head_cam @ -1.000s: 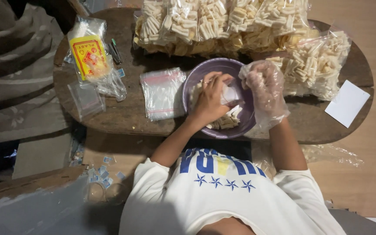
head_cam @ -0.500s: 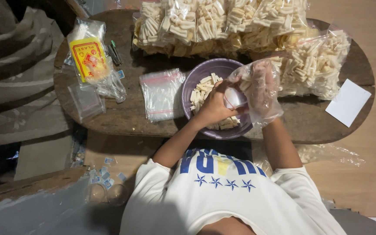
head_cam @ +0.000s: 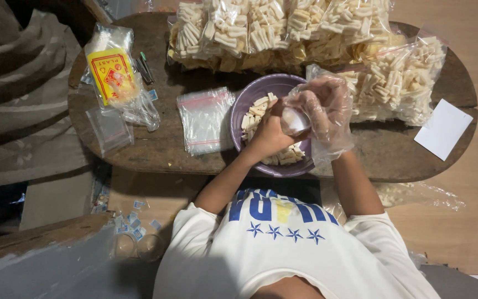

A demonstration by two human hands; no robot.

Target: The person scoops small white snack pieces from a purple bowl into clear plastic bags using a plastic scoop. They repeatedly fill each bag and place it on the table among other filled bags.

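A pack of plastic bags with a yellow and red label (head_cam: 113, 75) lies at the left end of the wooden surface (head_cam: 156, 147), with a stack of clear zip bags with red strips (head_cam: 203, 120) to its right. Clear bags filled with pale stick snacks (head_cam: 283, 27) line the far edge, another filled bag (head_cam: 399, 83) lies toward the right, and a white paper slip (head_cam: 443, 128) sits at the right end.

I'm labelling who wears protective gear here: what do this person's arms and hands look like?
The right hand wears a loose, clear, crinkly plastic glove. The left hand is ungloved. Both forearms are uncovered, below the short sleeves of a white T-shirt with blue lettering and stars.
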